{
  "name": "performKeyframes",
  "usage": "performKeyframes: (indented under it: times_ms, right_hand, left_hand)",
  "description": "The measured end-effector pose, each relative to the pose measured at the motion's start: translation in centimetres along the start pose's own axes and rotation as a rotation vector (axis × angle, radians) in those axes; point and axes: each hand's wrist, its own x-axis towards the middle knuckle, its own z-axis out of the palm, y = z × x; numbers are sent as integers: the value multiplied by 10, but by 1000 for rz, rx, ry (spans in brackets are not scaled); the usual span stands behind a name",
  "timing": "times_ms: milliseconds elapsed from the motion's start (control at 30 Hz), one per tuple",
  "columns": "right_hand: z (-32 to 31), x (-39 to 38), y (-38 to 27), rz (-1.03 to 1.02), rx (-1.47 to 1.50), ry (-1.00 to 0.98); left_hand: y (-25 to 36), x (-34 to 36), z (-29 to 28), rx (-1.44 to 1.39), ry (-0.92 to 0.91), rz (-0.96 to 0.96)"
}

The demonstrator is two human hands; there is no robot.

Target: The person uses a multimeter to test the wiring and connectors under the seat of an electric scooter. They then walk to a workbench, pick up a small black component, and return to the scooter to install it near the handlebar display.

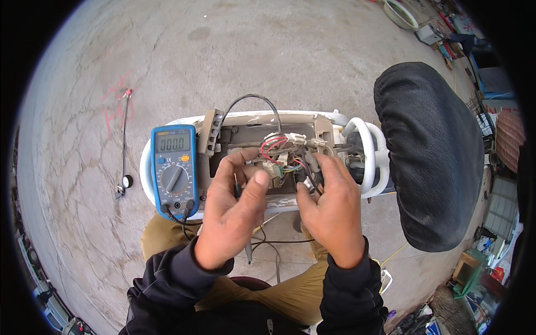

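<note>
My left hand (233, 195) is closed around a dark, slim test probe (237, 188), whose tail end comes out below the palm. Its thumb and forefinger lie beside a pale, greenish wire connector (272, 169); whether they touch it I cannot tell. My right hand (338, 206) pinches a black wire (312, 177) at the bundle's right side. Red, blue and yellow wires with white plugs (296, 138) spill from the open compartment of a white tubular frame (365, 156). Left of the hands lies a blue multimeter (174, 167), its display lit and two black leads plugged in.
A big black padded seat (430, 156) stands up at the right. A beige slotted block (211, 132) sits beside the meter. Leads (279, 242) hang below the frame near my knees. On the concrete floor (184, 67) lies a thin cable with a round gauge (127, 181).
</note>
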Motion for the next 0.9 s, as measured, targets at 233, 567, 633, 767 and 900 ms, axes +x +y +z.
performKeyframes:
  times_ms: [233, 567, 633, 767, 900]
  right_hand:
    - [-14, 2, 3, 139, 79, -79]
    - [-22, 1, 0, 86, 139, -79]
    - [-22, 3, -2, 102, 139, -61]
    - [-18, 8, -6, 131, 208, 59]
    - [-13, 17, -8, 88, 164, 86]
  left_hand:
    - [-1, 10, -5, 727, 13, 298]
    - [-11, 32, 7, 871, 48, 370]
    - [-13, 34, 8, 886, 59, 393]
    - [-15, 30, 8, 844, 76, 343]
    - [-15, 26, 6, 812, 54, 321]
